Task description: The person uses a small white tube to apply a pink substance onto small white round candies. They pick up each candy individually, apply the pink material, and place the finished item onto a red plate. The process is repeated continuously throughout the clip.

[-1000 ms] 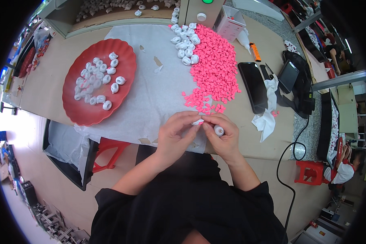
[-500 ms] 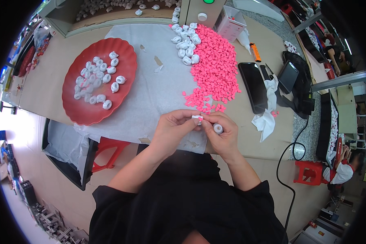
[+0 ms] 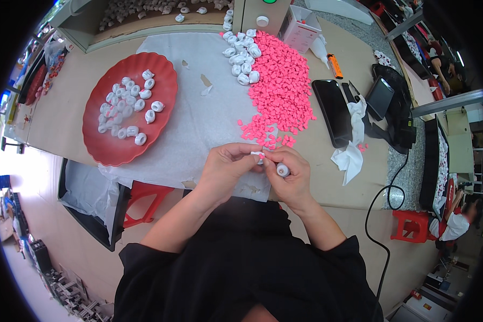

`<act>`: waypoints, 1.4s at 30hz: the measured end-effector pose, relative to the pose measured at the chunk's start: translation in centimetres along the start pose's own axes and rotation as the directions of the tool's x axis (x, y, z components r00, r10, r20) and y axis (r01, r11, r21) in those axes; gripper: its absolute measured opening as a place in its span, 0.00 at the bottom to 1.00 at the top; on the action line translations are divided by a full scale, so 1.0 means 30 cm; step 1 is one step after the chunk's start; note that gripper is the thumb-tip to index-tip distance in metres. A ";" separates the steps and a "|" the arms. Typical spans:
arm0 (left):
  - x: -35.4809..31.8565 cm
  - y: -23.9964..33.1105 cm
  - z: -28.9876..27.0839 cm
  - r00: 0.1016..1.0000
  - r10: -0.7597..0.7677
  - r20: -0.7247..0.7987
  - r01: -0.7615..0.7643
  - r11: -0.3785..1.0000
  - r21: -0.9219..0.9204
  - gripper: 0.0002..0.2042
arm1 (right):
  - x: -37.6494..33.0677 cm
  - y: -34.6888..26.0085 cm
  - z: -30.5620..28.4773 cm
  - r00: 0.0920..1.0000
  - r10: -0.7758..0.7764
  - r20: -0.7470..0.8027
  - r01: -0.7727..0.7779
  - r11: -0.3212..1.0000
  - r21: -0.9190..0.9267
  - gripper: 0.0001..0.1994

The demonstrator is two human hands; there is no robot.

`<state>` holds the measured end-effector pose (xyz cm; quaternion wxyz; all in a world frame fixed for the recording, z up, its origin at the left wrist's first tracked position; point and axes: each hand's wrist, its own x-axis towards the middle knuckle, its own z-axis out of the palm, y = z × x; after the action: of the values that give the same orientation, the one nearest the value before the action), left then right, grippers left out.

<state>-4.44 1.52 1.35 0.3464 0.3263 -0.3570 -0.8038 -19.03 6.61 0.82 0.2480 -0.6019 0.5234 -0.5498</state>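
In front of my body, my left hand (image 3: 224,169) pinches a small white piece (image 3: 257,154) with a pink bit on it between thumb and fingers. My right hand (image 3: 293,174) meets it there, its thumb and fingertips against the same piece. A small white tube (image 3: 283,170) is tucked in the right hand's grip, its round end facing up; the rest is hidden by the fingers. Just beyond the fingertips lies a spread of small pink pieces (image 3: 280,80). Several white ring-shaped pieces (image 3: 243,59) sit along that pile's left side.
A red scalloped plate (image 3: 160,70) with more white pieces stands at left on white paper (image 3: 193,118). To the right are a black phone (image 3: 331,112), crumpled tissue (image 3: 349,161), an orange lighter-like item (image 3: 335,66), a white box (image 3: 300,29) and a black cable (image 3: 367,231).
Both hands have shifted very slightly within the view, still together at the white piece. The whole scene has moved a little with my head.
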 end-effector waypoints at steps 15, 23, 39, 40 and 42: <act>-0.038 0.249 -0.151 0.655 0.712 -0.252 -0.357 0.587 0.727 0.09 | -0.016 -0.008 -0.022 0.967 0.245 -0.069 -0.227 0.953 0.202 0.09; 0.275 0.324 -0.090 0.617 0.779 0.111 -0.367 0.160 0.916 0.10 | -0.012 -0.019 -0.021 0.975 0.218 -0.041 -0.206 0.958 0.200 0.07; 0.795 0.287 -0.158 0.701 0.711 0.056 -0.152 0.072 0.986 0.10 | -0.005 -0.028 -0.037 0.958 0.286 0.027 -0.285 0.938 0.195 0.06; 0.777 0.274 -0.189 0.688 0.722 0.070 -0.181 0.078 0.980 0.09 | -0.007 -0.027 -0.034 0.954 0.299 0.026 -0.298 0.932 0.207 0.07; 0.724 0.247 -0.176 0.725 0.688 0.037 -0.220 0.180 0.959 0.08 | -0.010 -0.021 -0.037 0.948 0.319 0.000 -0.312 0.925 0.216 0.07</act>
<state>-9.84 -21.20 -1.55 0.3938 0.4936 -0.7438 -0.2193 -19.78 7.40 1.54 0.3872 -0.4699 0.5555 -0.5663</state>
